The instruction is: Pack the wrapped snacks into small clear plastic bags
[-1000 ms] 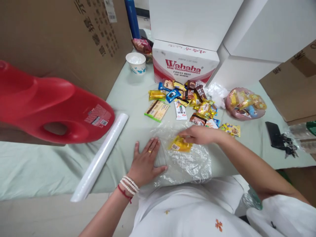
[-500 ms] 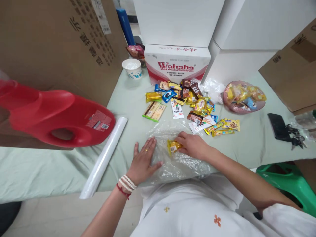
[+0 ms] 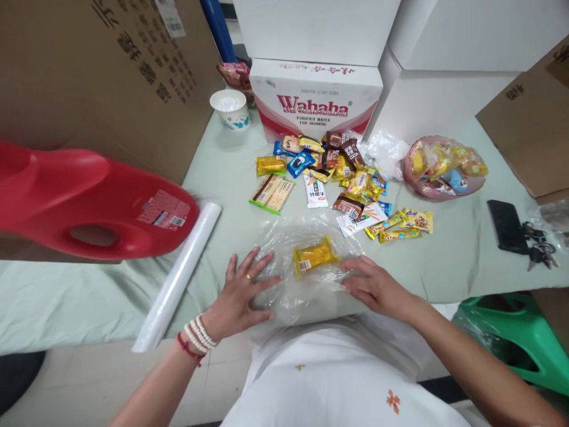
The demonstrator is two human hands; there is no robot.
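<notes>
From my post I have one yellow, pillow-shaped, plastic-wrapped snack (image 3: 315, 256) lying on one crinkled piece of clear plastic film (image 3: 300, 293), between both hands. I judge it light, softish and crushable, its wrapper slippery; I'd hold it by the crimped ends, not squeeze its middle. The left hand (image 3: 240, 296) is spread over the film's left side. The right hand (image 3: 380, 289) has fingers bent close together at the right side, just beside the snack; whether they pinch film I can't tell. Beyond, I count two white oblong packets (image 3: 315, 191), three small yellow packets (image 3: 400, 235) at the heap's right end, and one cream-and-brown cracker packet (image 3: 273, 193); the mixed heap of wrapped snacks (image 3: 342, 169) overlaps too much to count. Outermost: one pink translucent bowl (image 3: 422, 188), one white paper cup (image 3: 235, 112).
</notes>
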